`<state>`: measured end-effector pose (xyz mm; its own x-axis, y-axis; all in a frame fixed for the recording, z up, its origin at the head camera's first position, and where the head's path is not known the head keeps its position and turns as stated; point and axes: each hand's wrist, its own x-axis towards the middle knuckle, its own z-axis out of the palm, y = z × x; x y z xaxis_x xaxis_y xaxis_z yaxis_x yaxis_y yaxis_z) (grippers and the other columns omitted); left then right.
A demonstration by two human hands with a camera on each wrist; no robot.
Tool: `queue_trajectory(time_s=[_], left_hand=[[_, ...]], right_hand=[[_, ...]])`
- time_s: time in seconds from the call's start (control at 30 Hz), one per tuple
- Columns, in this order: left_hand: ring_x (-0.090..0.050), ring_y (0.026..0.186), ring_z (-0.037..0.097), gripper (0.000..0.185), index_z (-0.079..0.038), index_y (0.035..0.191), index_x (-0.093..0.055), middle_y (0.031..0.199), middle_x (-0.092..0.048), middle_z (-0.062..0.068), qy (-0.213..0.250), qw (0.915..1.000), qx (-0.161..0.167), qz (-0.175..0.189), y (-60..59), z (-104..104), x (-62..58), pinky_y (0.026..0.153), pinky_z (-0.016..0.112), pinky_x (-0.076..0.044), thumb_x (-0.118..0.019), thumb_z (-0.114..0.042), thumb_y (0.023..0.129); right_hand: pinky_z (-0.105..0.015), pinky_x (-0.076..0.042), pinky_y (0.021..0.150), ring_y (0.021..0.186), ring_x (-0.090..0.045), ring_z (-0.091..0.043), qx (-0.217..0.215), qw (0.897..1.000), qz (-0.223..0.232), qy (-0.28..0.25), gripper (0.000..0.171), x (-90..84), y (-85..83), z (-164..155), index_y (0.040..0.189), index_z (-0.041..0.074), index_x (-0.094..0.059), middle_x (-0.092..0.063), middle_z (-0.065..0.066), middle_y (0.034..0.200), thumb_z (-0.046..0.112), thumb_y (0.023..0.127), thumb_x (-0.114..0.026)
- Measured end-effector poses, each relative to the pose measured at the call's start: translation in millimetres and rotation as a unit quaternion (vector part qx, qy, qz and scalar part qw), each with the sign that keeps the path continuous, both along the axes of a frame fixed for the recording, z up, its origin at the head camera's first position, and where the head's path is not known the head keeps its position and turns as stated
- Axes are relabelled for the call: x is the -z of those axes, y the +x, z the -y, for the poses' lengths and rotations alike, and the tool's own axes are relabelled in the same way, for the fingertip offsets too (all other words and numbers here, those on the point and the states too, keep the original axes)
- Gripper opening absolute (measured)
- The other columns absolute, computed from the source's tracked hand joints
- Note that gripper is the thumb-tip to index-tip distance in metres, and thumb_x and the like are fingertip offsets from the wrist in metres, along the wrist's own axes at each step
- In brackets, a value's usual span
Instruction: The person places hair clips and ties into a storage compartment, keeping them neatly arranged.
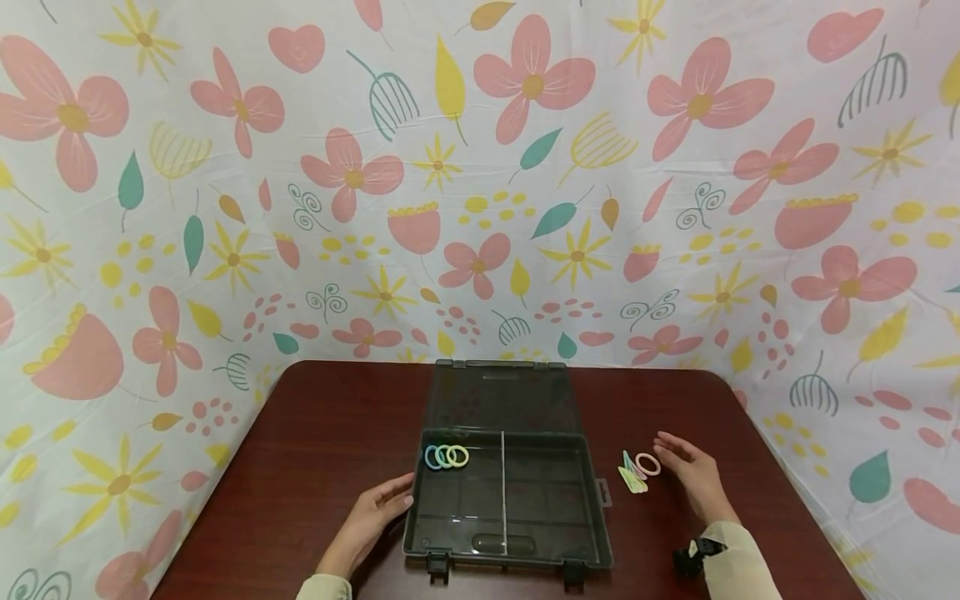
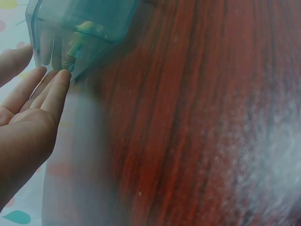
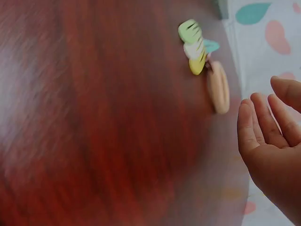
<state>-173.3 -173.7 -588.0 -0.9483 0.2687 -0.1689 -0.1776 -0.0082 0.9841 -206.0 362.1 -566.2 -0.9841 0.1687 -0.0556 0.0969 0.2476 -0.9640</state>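
Now: right hand (image 1: 693, 475) grip relaxed, fingers apart, near pink hair ring (image 1: 647, 464) by table's right edge | ring likely light, soft; pinch its rim | left hand (image 1: 375, 517) fingers straight against organiser box (image 1: 442, 546).

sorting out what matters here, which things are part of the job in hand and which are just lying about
In hand:
organizer box, open, left hand touching its left wall
three hair ties in its left compartment
pink hair tie and hair clips on the table, beside the open right hand

Lying about:
table
floral backdrop
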Motion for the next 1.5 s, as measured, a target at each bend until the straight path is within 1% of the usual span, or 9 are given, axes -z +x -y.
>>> queue_trajectory(time_s=[0.17,0.23,0.4,0.53,0.7,0.9,1.1,1.37,1.5], left_hand=[[-0.04,0.133,0.039,0.054,0.006,0.143,-0.04,0.147,-0.037,0.026,-0.003,1.0,0.005,0.001,0.3,1.0,0.2,0.104,0.041,-0.042,-0.059,-0.015,0.097],[-0.039,0.133,0.04,0.054,0.006,0.143,-0.04,0.147,-0.036,0.026,-0.004,1.0,0.007,0.001,0.6,1.2,0.0,0.104,0.042,-0.042,-0.059,-0.016,0.097],[-0.039,0.133,0.04,0.054,0.006,0.143,-0.04,0.147,-0.037,0.026,-0.002,1.0,0.007,-0.001,0.6,1.0,-0.2,0.104,0.041,-0.041,-0.059,-0.016,0.097],[-0.04,0.133,0.039,0.054,0.007,0.142,-0.04,0.146,-0.038,0.026,0.002,1.0,0.004,-0.003,-0.6,1.4,0.7,0.104,0.039,-0.041,-0.06,-0.015,0.096],[-0.04,0.133,0.039,0.054,0.008,0.142,-0.04,0.146,-0.037,0.027,0.002,1.0,0.007,-0.001,-1.4,1.7,1.1,0.104,0.039,-0.042,-0.06,-0.015,0.096],[-0.04,0.133,0.039,0.054,0.008,0.142,-0.04,0.146,-0.038,0.027,0.004,1.0,0.007,-0.001,-0.9,1.6,0.6,0.104,0.039,-0.042,-0.059,-0.015,0.097],[-0.04,0.133,0.039,0.054,0.007,0.142,-0.04,0.146,-0.037,0.026,0.0,1.0,0.007,0.002,0.1,1.6,0.5,0.104,0.041,-0.042,-0.06,-0.016,0.097],[-0.041,0.132,0.038,0.055,0.006,0.142,-0.04,0.146,-0.038,0.026,-0.001,1.0,0.005,0.002,0.4,1.9,0.3,0.103,0.04,-0.042,-0.06,-0.017,0.097],[-0.041,0.132,0.038,0.054,0.005,0.143,-0.041,0.147,-0.037,0.026,-0.002,1.0,0.007,0.001,0.2,2.1,0.2,0.104,0.041,-0.041,-0.06,-0.017,0.097]], right_hand=[[-0.015,-0.049,0.084,0.094,-0.056,0.012,0.004,0.999,0.033,-0.011,0.065,7.4,2.5,-6.5,0.143,-0.003,-0.041,-0.064,0.016,0.113,0.031,0.093,-0.064],[-0.015,-0.049,0.084,0.093,-0.056,0.013,0.005,0.999,0.047,-0.008,0.065,9.6,3.8,-8.0,0.143,-0.003,-0.041,-0.065,0.014,0.114,0.03,0.093,-0.065],[-0.016,-0.049,0.082,0.091,-0.057,0.011,0.003,0.998,0.064,0.02,0.059,12.8,3.5,-10.0,0.142,-0.003,-0.044,-0.067,0.002,0.117,0.025,0.094,-0.064],[-0.022,-0.05,0.084,0.088,-0.058,0.008,-0.002,0.996,0.07,0.051,0.052,11.7,2.5,-8.7,0.139,-0.003,-0.047,-0.069,-0.001,0.11,0.02,0.095,-0.063],[-0.032,-0.052,0.086,0.083,-0.059,0.005,-0.003,0.994,0.07,0.079,0.047,10.4,3.2,-6.7,0.134,-0.006,-0.051,-0.07,-0.006,0.104,0.017,0.094,-0.064],[-0.024,-0.053,0.075,0.08,-0.062,-0.002,0.012,0.994,0.068,0.086,0.043,12.1,1.5,-4.4,0.128,-0.007,-0.056,-0.07,-0.008,0.1,0.014,0.092,-0.066],[-0.025,-0.052,0.066,0.077,-0.063,-0.011,0.023,0.992,0.058,0.108,0.038,15.2,-1.6,-4.1,0.119,-0.009,-0.061,-0.07,-0.005,0.091,0.013,0.089,-0.069],[-0.025,-0.051,0.064,0.075,-0.061,-0.009,0.032,0.989,0.052,0.134,0.032,16.9,-2.6,-3.0,0.116,-0.009,-0.062,-0.07,-0.008,0.093,0.01,0.091,-0.066],[-0.025,-0.052,0.066,0.077,-0.059,-0.005,0.027,0.989,0.053,0.137,0.034,17.1,-3.5,-3.0,0.12,-0.009,-0.061,-0.068,-0.015,0.101,0.012,0.093,-0.063]])
